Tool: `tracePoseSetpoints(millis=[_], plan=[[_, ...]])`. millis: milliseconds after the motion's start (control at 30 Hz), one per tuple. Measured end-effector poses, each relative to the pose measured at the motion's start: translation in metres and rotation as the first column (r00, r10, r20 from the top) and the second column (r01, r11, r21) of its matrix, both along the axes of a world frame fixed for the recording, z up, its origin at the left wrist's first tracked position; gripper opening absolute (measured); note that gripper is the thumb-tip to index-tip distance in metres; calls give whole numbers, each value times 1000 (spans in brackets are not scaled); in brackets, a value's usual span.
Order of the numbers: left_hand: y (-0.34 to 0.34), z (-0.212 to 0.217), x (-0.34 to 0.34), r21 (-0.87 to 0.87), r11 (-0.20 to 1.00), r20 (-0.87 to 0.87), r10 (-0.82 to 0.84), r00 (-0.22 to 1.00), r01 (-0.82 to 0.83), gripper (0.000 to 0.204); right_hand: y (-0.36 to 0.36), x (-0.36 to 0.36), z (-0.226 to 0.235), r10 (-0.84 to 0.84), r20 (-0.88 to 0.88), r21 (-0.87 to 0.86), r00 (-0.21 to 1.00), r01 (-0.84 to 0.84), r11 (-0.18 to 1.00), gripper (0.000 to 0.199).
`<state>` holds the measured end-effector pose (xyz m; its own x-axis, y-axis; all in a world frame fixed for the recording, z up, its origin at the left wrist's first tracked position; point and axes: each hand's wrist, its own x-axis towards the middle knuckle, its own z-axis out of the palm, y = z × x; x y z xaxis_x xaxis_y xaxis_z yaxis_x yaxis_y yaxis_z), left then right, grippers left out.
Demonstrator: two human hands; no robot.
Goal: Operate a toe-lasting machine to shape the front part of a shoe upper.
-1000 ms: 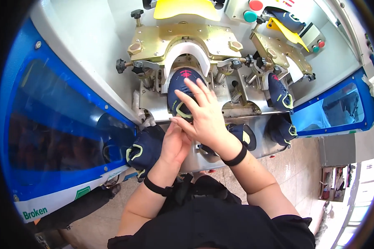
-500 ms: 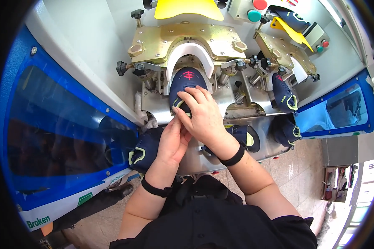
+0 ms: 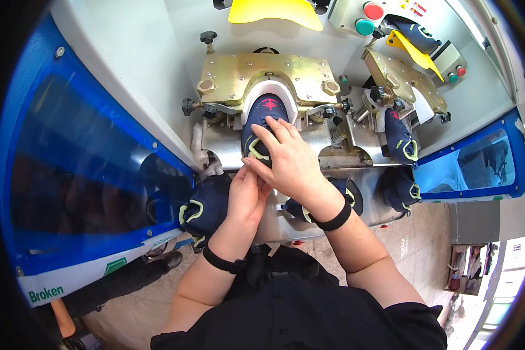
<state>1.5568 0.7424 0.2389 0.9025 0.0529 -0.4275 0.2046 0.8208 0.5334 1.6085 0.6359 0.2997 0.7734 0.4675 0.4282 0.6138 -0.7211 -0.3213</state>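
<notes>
Got navy sneaker toe-first in white U-shaped pad, now close round toe vs. gapped just before, so prob. being clamped, w/ R grip over throat, L grip near heel, can't tell if clasped.

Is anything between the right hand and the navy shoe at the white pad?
Nothing visible. The right hand lies over the navy shoe, no object showing between them; the shoe's toe sits inside the white pad. The hand's underside is hidden.
</notes>
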Motion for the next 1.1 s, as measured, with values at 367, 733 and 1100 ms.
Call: tracePoseSetpoints(millis=[367, 733, 1100], plan=[[-9, -13, -6, 148, 986, -19, 78, 997, -75, 32, -8, -3, -4, 42, 6, -175, 999, -40, 984, 63], [-10, -33, 2, 318, 943, -41, 115, 993, -96, 46, -53, 19, -7, 258, -33, 37, 966, -257, 966, 61], [-39, -42, -46, 276, 920, -107, -259, 960, 279, 62, -221, -45, -117, -379, -514, -190, 769, 329, 925, 56]])
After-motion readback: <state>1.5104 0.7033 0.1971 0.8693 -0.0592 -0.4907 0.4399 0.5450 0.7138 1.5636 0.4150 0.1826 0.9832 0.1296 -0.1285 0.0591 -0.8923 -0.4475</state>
